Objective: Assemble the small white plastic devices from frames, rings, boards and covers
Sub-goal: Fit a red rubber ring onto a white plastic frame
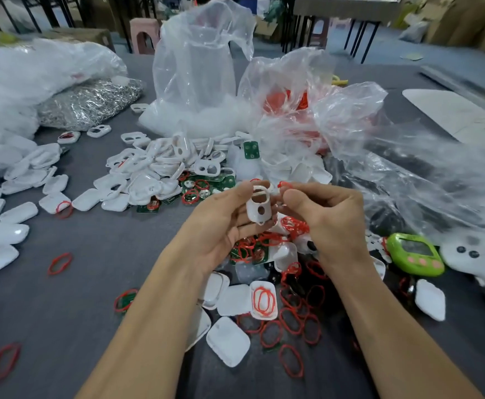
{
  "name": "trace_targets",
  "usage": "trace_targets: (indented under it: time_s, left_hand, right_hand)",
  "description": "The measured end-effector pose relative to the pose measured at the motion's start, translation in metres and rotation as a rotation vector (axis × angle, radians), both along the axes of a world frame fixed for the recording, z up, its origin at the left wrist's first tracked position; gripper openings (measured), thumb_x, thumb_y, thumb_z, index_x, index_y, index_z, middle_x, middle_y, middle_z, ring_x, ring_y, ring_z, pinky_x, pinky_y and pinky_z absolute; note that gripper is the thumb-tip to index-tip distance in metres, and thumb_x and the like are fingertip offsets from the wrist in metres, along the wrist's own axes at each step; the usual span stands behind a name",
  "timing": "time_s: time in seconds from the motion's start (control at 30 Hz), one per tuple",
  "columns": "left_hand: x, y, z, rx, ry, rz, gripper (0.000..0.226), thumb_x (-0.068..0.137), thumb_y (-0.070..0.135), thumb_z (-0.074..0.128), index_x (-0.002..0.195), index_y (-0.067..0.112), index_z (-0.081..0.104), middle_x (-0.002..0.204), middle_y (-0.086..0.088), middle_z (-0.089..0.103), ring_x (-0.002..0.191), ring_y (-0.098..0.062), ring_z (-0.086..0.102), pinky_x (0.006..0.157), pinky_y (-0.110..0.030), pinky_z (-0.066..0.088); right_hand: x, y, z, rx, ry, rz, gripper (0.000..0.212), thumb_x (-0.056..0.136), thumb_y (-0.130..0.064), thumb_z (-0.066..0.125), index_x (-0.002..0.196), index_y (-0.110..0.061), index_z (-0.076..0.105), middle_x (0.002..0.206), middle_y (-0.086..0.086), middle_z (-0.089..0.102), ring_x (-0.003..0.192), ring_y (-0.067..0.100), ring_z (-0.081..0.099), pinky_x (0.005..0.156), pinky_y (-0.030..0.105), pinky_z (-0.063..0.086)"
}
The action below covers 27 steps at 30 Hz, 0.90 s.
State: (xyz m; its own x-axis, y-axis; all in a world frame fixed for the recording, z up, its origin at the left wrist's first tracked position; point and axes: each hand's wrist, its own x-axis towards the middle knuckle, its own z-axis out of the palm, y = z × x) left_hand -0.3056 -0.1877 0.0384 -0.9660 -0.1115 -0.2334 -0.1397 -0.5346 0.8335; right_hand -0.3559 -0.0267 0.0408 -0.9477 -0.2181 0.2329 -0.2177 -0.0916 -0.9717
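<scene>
My left hand [221,223] holds a white plastic frame [259,207] upright, its openings facing me, above the middle of the table. My right hand [324,214] sits just right of it, thumb and forefinger pinching a red ring [285,185] close to the frame's top edge. Under my hands lie loose red rings [291,321], green boards [248,251] and white covers [228,341]. A pile of white frames [160,165] lies beyond my hands, with more green boards [195,188] at its near edge.
Clear plastic bags [195,70] stand at the back; one bag [290,102] holds red parts. A silvery bag [88,102] lies at the back left. White covers [7,223] spread over the left. A green device [415,253] and a white controller [477,257] lie at the right.
</scene>
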Motion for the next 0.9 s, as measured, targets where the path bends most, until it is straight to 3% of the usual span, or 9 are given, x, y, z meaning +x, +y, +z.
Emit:
trace_targets:
  time_s: [0.17, 0.3, 0.4, 0.53, 0.67, 0.77, 0.9]
  left_hand:
    - [0.001, -0.006, 0.0, 0.047, 0.063, -0.056, 0.044, 0.087, 0.026, 0.064, 0.123, 0.001, 0.067, 0.119, -0.022, 0.073, 0.098, -0.028, 0.075, 0.079, -0.038, 0.064]
    - [-0.002, -0.002, -0.004, 0.073, 0.096, -0.066, 0.028, 0.079, 0.014, 0.071, 0.105, 0.008, 0.078, 0.107, -0.017, 0.076, 0.093, -0.026, 0.076, 0.08, -0.038, 0.064]
    - [-0.006, 0.002, -0.007, 0.019, 0.111, -0.057, 0.036, 0.073, 0.011, 0.075, 0.108, 0.008, 0.075, 0.098, -0.012, 0.076, 0.09, -0.023, 0.074, 0.08, -0.037, 0.064]
    - [-0.009, 0.001, -0.007, -0.032, 0.127, -0.059, 0.059, 0.049, 0.021, 0.095, 0.105, 0.01, 0.078, 0.089, -0.011, 0.077, 0.082, -0.021, 0.076, 0.077, -0.032, 0.064]
    - [-0.008, -0.001, -0.008, -0.045, 0.122, -0.066, 0.074, 0.028, 0.033, 0.105, 0.096, 0.013, 0.083, 0.087, -0.011, 0.079, 0.078, -0.019, 0.077, 0.068, -0.027, 0.062]
    - [-0.004, -0.003, -0.006, -0.042, 0.118, -0.077, 0.071, 0.026, 0.034, 0.105, 0.091, 0.015, 0.084, 0.081, -0.008, 0.078, 0.074, -0.017, 0.077, 0.063, -0.023, 0.061]
    - [0.0, -0.005, -0.004, 0.0, 0.139, -0.138, 0.051, 0.043, 0.025, 0.095, 0.092, 0.015, 0.084, 0.073, -0.004, 0.076, 0.072, -0.013, 0.076, 0.062, -0.022, 0.061]
  right_hand:
    - [-0.002, 0.002, -0.001, 0.012, 0.01, 0.038, 0.027, 0.076, 0.006, 0.083, 0.076, -0.021, 0.083, 0.093, -0.004, 0.08, 0.087, 0.014, 0.078, 0.074, 0.02, 0.06]
    - [-0.001, 0.006, -0.002, 0.02, 0.04, 0.019, 0.023, 0.066, -0.004, 0.091, 0.075, -0.022, 0.081, 0.079, 0.0, 0.079, 0.071, 0.017, 0.077, 0.063, 0.021, 0.059]
    - [0.001, 0.003, -0.004, 0.031, 0.049, 0.015, 0.036, 0.064, -0.004, 0.094, 0.088, -0.027, 0.08, 0.082, -0.002, 0.079, 0.073, 0.015, 0.077, 0.064, 0.021, 0.059]
    - [0.001, 0.003, -0.002, 0.055, 0.054, 0.095, 0.037, 0.064, -0.008, 0.095, 0.095, -0.025, 0.083, 0.087, 0.0, 0.08, 0.081, 0.024, 0.078, 0.076, 0.042, 0.065]
    - [0.002, 0.006, 0.0, 0.135, 0.038, 0.103, 0.029, 0.065, -0.02, 0.095, 0.091, -0.026, 0.084, 0.083, -0.003, 0.08, 0.079, 0.022, 0.078, 0.076, 0.046, 0.065]
    - [0.007, 0.007, 0.003, 0.182, 0.074, 0.105, 0.03, 0.066, -0.022, 0.096, 0.093, -0.027, 0.084, 0.083, -0.008, 0.08, 0.079, 0.015, 0.078, 0.076, 0.04, 0.065]
    - [0.009, 0.009, 0.006, 0.212, 0.112, 0.107, 0.033, 0.065, -0.017, 0.097, 0.092, -0.031, 0.084, 0.08, -0.013, 0.079, 0.075, 0.01, 0.077, 0.07, 0.024, 0.062]
